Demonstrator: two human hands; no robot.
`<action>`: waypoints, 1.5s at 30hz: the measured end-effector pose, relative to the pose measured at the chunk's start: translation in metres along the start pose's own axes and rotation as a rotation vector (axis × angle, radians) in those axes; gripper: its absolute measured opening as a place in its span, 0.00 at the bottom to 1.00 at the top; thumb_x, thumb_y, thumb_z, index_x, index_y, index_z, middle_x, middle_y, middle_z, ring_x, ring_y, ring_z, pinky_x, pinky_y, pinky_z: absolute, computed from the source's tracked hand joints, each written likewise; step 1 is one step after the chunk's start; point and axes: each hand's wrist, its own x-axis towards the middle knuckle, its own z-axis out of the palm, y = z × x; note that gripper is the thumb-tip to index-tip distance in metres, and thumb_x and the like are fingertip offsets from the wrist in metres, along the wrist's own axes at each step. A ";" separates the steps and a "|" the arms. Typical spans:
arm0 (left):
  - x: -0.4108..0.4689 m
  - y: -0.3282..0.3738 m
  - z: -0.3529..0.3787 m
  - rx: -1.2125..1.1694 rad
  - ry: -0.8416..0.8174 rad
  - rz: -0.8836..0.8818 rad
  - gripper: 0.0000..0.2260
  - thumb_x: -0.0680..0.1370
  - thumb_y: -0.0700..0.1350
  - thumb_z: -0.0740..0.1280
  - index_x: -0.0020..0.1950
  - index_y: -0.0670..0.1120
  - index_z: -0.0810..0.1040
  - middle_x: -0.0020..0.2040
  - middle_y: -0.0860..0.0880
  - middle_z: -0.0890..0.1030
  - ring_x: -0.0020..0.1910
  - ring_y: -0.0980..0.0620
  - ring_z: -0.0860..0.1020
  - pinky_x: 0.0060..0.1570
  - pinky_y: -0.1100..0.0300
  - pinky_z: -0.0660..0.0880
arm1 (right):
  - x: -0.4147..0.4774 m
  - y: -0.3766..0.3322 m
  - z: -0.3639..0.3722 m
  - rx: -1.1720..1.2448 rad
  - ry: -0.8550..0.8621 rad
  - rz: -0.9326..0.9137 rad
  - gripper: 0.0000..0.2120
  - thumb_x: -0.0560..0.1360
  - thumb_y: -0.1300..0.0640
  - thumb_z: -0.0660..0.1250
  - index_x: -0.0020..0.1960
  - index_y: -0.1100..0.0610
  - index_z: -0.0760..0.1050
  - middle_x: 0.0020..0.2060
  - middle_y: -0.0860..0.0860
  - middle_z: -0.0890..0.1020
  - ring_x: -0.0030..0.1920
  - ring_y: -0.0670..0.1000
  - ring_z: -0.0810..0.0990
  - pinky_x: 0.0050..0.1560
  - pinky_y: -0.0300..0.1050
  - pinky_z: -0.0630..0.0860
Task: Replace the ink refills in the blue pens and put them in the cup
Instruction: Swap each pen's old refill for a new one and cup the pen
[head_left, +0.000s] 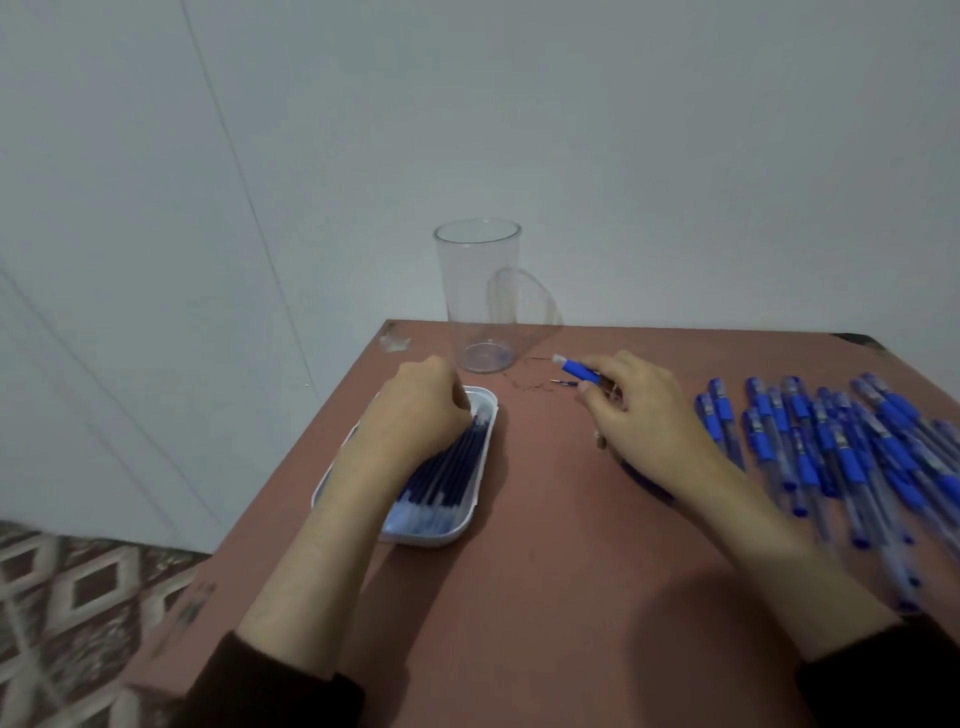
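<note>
Hands apart. Left hand (415, 410) curled down onto refills (452, 462) in white tray (436, 540), near left; can't tell if one is pinched. Right hand (644, 421) clamped round blue pen (576, 370), mid bench (519, 597). Spare pens (831, 447) heaped right. Refills probably light, thin, bendy, slick: pinch mid-length. Pen barrel likely stiff: hold at blue grip. Clear cup (480, 291) far centre, empty, probably tippy.

cup (480, 296) behind tray (480, 470) (holding refills (447, 467)), pens (831, 447) right

Clear cup (480, 296) upright far side; dark refills (447, 467) packed in white tray (441, 540); blue pens (831, 447) heaped right.
</note>
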 end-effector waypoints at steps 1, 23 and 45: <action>-0.002 -0.001 -0.001 0.047 -0.062 -0.007 0.07 0.74 0.42 0.68 0.49 0.40 0.82 0.48 0.41 0.82 0.45 0.44 0.79 0.46 0.55 0.77 | -0.001 0.000 0.000 -0.002 -0.007 0.001 0.12 0.77 0.58 0.61 0.59 0.53 0.78 0.41 0.51 0.75 0.43 0.52 0.74 0.48 0.48 0.70; 0.004 0.005 -0.001 0.174 -0.283 -0.025 0.11 0.72 0.42 0.71 0.33 0.41 0.73 0.29 0.47 0.76 0.27 0.50 0.76 0.33 0.60 0.77 | -0.003 0.002 0.000 -0.004 -0.014 0.028 0.12 0.76 0.58 0.64 0.58 0.51 0.79 0.41 0.51 0.77 0.39 0.53 0.78 0.49 0.50 0.74; 0.028 0.089 0.038 -1.830 0.234 -0.071 0.10 0.79 0.31 0.59 0.59 0.40 0.64 0.39 0.40 0.80 0.33 0.50 0.82 0.40 0.61 0.81 | 0.005 0.030 -0.032 0.144 0.197 0.150 0.09 0.74 0.58 0.68 0.52 0.50 0.82 0.36 0.43 0.81 0.36 0.40 0.75 0.38 0.29 0.67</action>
